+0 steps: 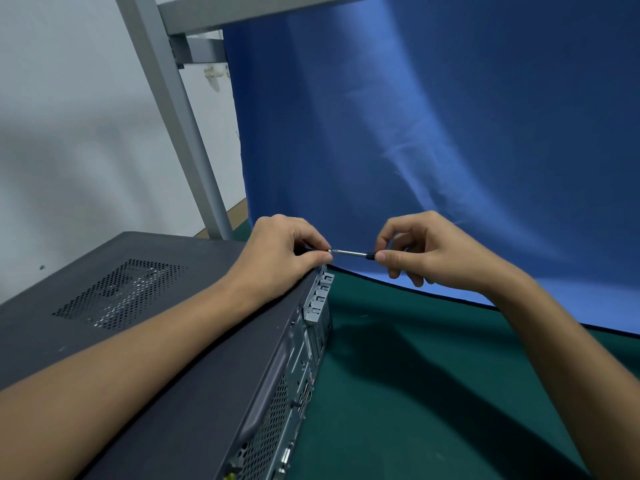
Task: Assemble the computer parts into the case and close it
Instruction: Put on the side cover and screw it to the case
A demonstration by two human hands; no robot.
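the right hand (434,249) pinched a screwdriver (351,253) level; the left hand (282,252) fingers curled at its tip on the closed case (145,306).

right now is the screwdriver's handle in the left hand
No, the right hand pinches the screwdriver by its handle, while the left hand pinches at its tip by the case corner.
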